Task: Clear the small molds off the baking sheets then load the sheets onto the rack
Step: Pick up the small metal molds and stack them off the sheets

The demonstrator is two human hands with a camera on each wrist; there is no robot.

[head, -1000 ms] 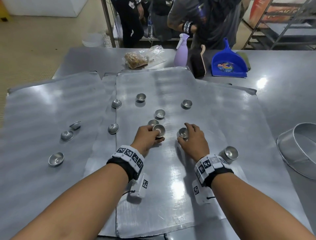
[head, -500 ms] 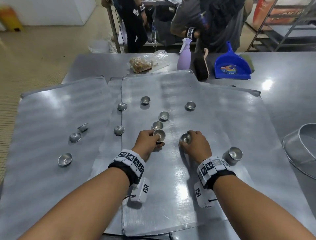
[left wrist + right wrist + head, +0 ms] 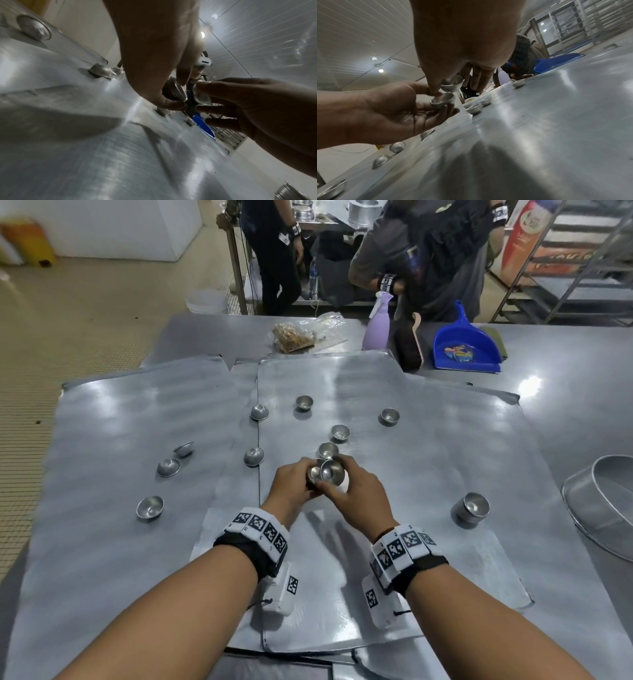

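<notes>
Both hands meet above the centre baking sheet, each pinching a small metal mold. My left hand holds one mold by its rim. In my right hand a second mold hangs just above and beside the first. Seen from the left wrist, the left hand's mold and the right hand's mold stand close together. Several loose molds lie on the centre sheet, the nearest just beyond my hands. Three more sit on the left sheet.
A stack of molds stands right of my hands, and a large round pan sits at the table's right edge. At the far end are a blue dustpan, a brush, a purple spray bottle and a food bag. Two people stand beyond, racks behind them.
Both hands have lifted their molds off the centre sheet and brought them together in the middle. The camera has tilted up slightly.
</notes>
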